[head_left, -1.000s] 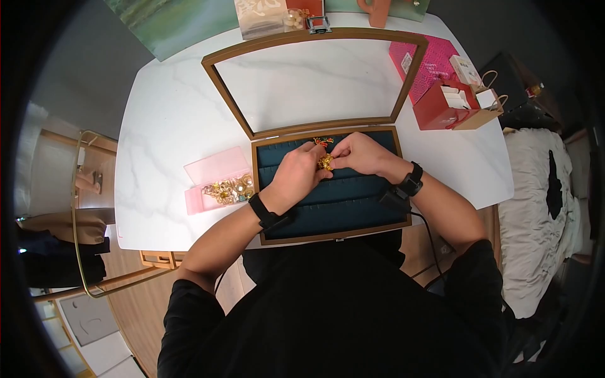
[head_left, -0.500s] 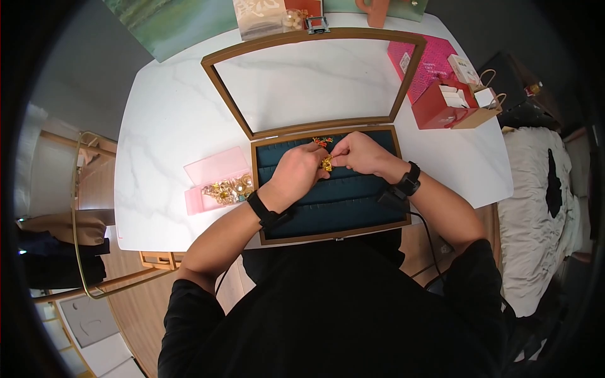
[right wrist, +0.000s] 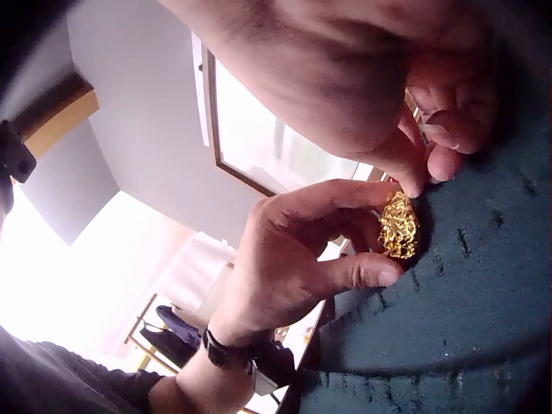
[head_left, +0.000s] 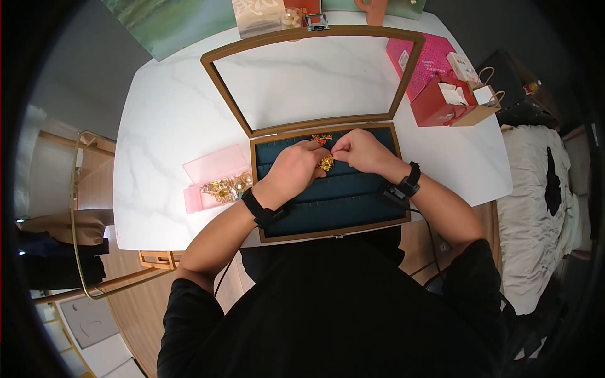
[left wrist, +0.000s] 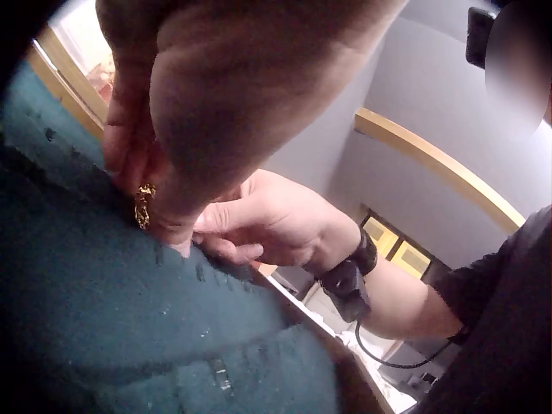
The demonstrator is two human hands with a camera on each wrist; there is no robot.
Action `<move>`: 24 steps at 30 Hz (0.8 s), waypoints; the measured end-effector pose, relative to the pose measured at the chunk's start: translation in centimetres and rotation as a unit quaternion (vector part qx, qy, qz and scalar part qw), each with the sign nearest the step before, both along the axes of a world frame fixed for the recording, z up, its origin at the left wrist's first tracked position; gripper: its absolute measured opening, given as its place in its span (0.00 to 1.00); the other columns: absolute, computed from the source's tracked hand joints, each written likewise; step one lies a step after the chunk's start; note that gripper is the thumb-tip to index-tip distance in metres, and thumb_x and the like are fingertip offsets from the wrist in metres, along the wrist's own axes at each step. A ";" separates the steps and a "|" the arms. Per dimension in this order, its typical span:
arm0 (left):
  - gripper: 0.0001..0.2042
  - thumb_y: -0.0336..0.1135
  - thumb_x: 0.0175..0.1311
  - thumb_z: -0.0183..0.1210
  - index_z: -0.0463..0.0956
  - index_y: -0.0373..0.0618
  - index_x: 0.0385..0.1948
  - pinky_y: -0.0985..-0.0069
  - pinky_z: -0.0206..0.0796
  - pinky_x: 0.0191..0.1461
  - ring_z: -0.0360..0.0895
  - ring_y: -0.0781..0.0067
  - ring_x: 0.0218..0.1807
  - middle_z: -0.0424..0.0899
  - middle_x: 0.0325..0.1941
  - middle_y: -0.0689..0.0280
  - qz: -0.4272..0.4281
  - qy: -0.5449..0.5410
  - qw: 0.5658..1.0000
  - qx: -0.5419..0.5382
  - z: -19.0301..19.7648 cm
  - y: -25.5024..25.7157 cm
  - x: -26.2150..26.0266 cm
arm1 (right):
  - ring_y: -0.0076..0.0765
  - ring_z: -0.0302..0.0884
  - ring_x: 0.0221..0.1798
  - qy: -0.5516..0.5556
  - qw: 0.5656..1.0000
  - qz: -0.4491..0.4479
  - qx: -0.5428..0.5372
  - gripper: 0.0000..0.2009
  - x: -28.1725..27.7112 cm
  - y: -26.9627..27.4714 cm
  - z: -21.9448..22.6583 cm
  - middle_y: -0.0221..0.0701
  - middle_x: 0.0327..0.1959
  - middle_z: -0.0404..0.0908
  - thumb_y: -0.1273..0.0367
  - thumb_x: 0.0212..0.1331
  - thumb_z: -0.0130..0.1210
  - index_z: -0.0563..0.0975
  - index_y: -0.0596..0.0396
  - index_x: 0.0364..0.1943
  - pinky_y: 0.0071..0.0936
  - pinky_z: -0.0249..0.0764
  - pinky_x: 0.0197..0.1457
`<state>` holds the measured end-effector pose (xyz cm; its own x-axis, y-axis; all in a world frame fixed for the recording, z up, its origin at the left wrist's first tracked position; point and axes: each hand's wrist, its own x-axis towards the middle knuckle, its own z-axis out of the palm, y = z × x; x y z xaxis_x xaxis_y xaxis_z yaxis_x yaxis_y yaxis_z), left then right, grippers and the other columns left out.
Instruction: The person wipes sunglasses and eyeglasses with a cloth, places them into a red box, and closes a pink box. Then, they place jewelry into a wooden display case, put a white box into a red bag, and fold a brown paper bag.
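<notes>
My left hand [head_left: 292,169] pinches a gold openwork piece of jewelry [right wrist: 398,228] between thumb and fingers, right at the dark teal lining [right wrist: 492,276] of a wooden display box [head_left: 334,237]. Close against it is my right hand [head_left: 364,153], thumb and fingertips drawn together beside the gold piece and down near the slotted lining. I cannot tell whether those right fingertips hold anything. An orange, green and gold ornament [head_left: 321,138] sits in the box's back row, just beyond the left fingers. The box's glass lid [head_left: 315,82] stands raised.
Left of the box, an opened pink case [head_left: 196,200] holds gold-toned jewelry [head_left: 227,188]. A pink box [head_left: 428,60] and a red paper bag [head_left: 435,104] stand at the back right of the white table [head_left: 170,120]. A cable [head_left: 430,233] runs from the right wrist.
The right fingertips have drawn slightly up and back from the gold piece, leaving more of it showing. The left hand still holds it in nearly the same spot.
</notes>
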<state>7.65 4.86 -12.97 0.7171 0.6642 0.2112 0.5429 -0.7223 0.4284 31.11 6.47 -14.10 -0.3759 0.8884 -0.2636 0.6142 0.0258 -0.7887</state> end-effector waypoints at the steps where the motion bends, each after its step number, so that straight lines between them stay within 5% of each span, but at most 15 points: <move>1: 0.19 0.30 0.53 0.77 0.86 0.40 0.48 0.59 0.80 0.56 0.86 0.49 0.52 0.89 0.47 0.56 0.006 -0.012 1.000 -0.019 0.1 0.0 0.0 | 0.24 0.85 0.30 0.000 1.000 0.000 0.000 0.08 0.0 0.0 -0.3 0.34 0.31 0.91 0.72 0.68 0.67 0.90 0.63 0.44 0.28 0.81 0.36; 6: 0.16 0.33 0.58 0.77 0.87 0.39 0.47 0.57 0.80 0.51 0.86 0.45 0.46 0.88 0.43 0.54 0.026 -0.038 0.997 -0.059 -0.4 0.0 0.2 | 0.35 0.92 0.38 -0.017 0.998 -0.002 0.061 0.07 -0.4 -0.2 -0.6 0.43 0.35 0.93 0.73 0.63 0.69 0.90 0.64 0.41 0.33 0.85 0.46; 22: 0.16 0.33 0.58 0.77 0.87 0.37 0.46 0.58 0.79 0.44 0.86 0.48 0.38 0.86 0.38 0.54 0.049 -0.094 0.992 -0.069 -1.1 0.0 0.3 | 0.38 0.90 0.34 -0.008 0.994 0.032 0.101 0.09 -0.1 -0.3 -0.8 0.44 0.32 0.91 0.74 0.60 0.70 0.88 0.66 0.40 0.34 0.82 0.42; 24: 0.15 0.32 0.58 0.77 0.87 0.37 0.45 0.58 0.79 0.44 0.86 0.47 0.39 0.86 0.38 0.54 0.058 -0.107 0.990 -0.069 -0.9 -0.1 0.2 | 0.55 0.85 0.32 0.022 0.989 0.027 0.144 0.07 -0.2 -0.6 -1.0 0.48 0.27 0.85 0.72 0.58 0.69 0.86 0.64 0.34 0.43 0.79 0.39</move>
<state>7.84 4.81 -13.87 0.5825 0.7729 0.2515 0.5050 -0.5866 0.6331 30.87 5.90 -15.10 -0.4308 0.9023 0.0158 0.5712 0.2862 -0.7693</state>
